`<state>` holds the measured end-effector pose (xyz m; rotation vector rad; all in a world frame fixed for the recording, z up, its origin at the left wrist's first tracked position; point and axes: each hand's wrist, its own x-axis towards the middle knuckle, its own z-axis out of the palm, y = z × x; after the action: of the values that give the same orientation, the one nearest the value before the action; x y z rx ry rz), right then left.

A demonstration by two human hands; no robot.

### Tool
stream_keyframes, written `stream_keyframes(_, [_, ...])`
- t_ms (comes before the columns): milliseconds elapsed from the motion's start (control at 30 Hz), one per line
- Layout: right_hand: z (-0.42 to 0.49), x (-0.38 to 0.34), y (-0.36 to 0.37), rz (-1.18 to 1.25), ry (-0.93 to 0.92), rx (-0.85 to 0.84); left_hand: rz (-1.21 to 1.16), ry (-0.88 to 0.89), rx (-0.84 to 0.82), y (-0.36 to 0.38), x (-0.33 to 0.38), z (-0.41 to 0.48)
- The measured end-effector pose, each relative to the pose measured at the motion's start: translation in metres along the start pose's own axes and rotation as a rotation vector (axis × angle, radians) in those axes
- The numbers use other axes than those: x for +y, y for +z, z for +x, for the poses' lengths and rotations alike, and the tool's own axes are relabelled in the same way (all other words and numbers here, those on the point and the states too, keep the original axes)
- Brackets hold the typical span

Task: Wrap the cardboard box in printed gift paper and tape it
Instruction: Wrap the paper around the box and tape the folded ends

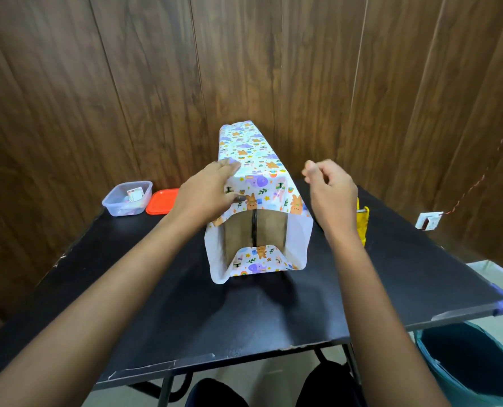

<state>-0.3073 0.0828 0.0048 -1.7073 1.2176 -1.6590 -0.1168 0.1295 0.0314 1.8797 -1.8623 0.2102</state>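
Observation:
A long cardboard box (pixel 269 230) lies end-on toward me on the black table (pixel 185 304), wrapped in white gift paper (pixel 256 160) printed with cartoon animals. The near end of the paper is an open sleeve, so the brown box end with a dark tape seam shows inside. My left hand (pixel 206 192) rests flat on the top left edge of the paper, thumb pressing on the top. My right hand (pixel 329 192) hovers just right of the box, fingers curled and pinched; I cannot tell if a clear piece of tape is between them.
A clear plastic tub (pixel 127 198) with small items and its orange lid (pixel 162 201) sit at the table's back left. A yellow tape dispenser (pixel 362 221) stands behind my right wrist. A teal bin (pixel 473 365) is on the floor at the right. Wood panelling rises behind.

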Motion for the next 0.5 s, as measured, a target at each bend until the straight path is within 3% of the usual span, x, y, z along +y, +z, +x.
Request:
stream_keyframes(100, [0.016, 0.061, 0.01, 0.194, 0.561, -0.276, -0.318, -0.085, -0.041, -0.001, -0.005, 0.001])
stream_keyframes(167, [0.007, 0.096, 0.02, 0.209, 0.774, -0.517, -0.433, -0.108, -0.035, -0.001, -0.008, -0.001])
stream_keyframes(233, [-0.004, 0.109, 0.029, 0.271, 0.846, -0.629, -0.486, -0.141, -0.016, -0.003, -0.015, -0.004])
stream_keyframes(500, [-0.024, 0.091, 0.059, 0.539, 0.899, -0.731, -0.933, -0.315, 0.06, -0.018, -0.074, -0.05])
